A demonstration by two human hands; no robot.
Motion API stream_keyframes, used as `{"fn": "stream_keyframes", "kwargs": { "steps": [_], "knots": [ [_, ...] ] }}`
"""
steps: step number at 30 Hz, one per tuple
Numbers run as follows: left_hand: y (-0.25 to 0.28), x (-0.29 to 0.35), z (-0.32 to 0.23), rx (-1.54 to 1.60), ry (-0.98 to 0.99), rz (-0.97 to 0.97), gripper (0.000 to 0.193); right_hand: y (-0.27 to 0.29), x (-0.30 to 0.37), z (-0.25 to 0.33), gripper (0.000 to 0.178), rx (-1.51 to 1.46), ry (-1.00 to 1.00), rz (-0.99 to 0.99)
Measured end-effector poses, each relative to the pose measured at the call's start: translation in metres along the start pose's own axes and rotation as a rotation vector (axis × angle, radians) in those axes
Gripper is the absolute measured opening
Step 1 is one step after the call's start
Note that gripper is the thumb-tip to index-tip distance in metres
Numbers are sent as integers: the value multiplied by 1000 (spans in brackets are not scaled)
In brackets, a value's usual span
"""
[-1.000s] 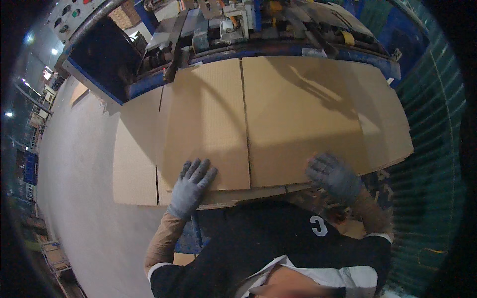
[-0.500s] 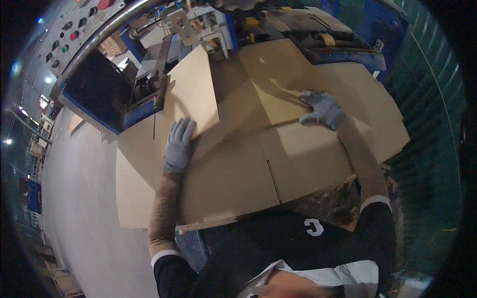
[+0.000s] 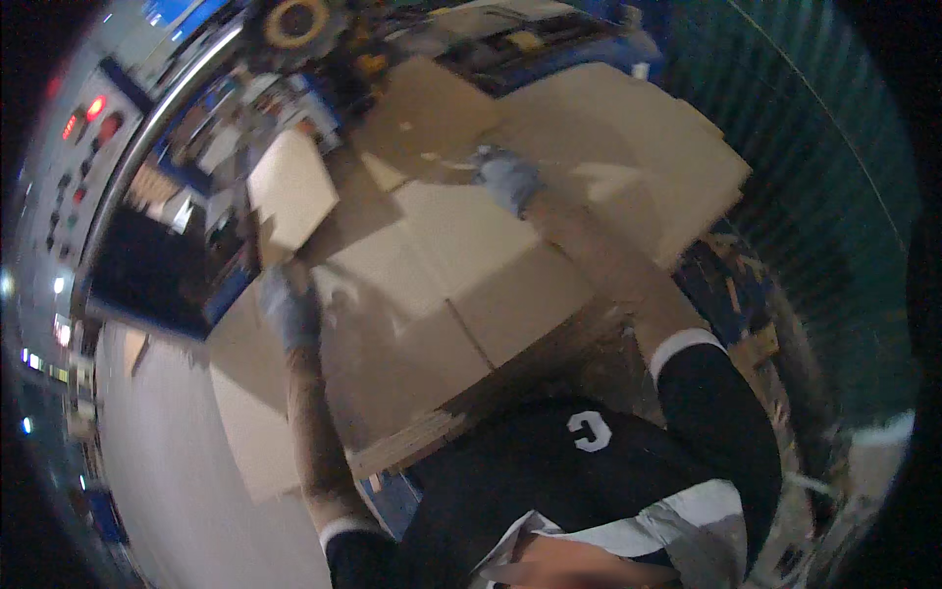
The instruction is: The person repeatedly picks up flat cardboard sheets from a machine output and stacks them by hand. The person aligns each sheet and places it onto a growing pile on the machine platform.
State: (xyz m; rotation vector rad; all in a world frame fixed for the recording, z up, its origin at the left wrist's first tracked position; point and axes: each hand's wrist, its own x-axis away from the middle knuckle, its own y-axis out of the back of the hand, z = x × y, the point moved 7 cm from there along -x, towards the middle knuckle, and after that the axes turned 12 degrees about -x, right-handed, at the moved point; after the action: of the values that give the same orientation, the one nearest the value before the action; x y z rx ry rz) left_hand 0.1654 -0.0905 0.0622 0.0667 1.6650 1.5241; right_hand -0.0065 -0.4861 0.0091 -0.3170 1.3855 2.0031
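My left hand (image 3: 291, 304), in a grey glove, is at the near corner of a pale cardboard flap (image 3: 292, 187) that stands tilted up at the machine. Motion smears its fingers, so its grip does not show. Farther right, my right hand (image 3: 508, 180), gloved the same way, reaches over the cardboard beside a darker brown cardboard panel (image 3: 424, 103). Its fingertips are blurred as well. Beneath both arms lies a stack of slotted cardboard sheets (image 3: 515, 304), with a cut slot running in from its near edge.
Along the left stands a grey control panel (image 3: 74, 187) with buttons and a lit red light, next to a curved metal rail (image 3: 147, 133). Machine parts (image 3: 294, 29) fill the far side. A green corrugated wall (image 3: 814, 167) rises at the right, with scraps (image 3: 746, 344) below it.
My view has turned and the scene has shifted left. The brown panel appears farther toward the machine, and my right hand has moved away from me. My left hand stays by the pale flap.
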Motion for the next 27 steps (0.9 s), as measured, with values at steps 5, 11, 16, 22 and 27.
{"fn": "stream_keyframes", "kwargs": {
  "steps": [5,11,16,22,27],
  "knots": [
    [63,152,124,71,826,-56,75,109,100,-63,40,-114,-266,-236],
    [89,329,225,-29,1460,-21,96,241,234,-137,62,146,-765,-645],
    [91,316,240,7,1531,74,92,223,217,-171,52,176,-680,-467],
    [154,270,189,263,1088,-304,79,233,201,-173,40,267,-675,-411],
    [166,288,207,686,1256,-712,42,277,189,-147,43,-730,-384,-1304]
  ]
}}
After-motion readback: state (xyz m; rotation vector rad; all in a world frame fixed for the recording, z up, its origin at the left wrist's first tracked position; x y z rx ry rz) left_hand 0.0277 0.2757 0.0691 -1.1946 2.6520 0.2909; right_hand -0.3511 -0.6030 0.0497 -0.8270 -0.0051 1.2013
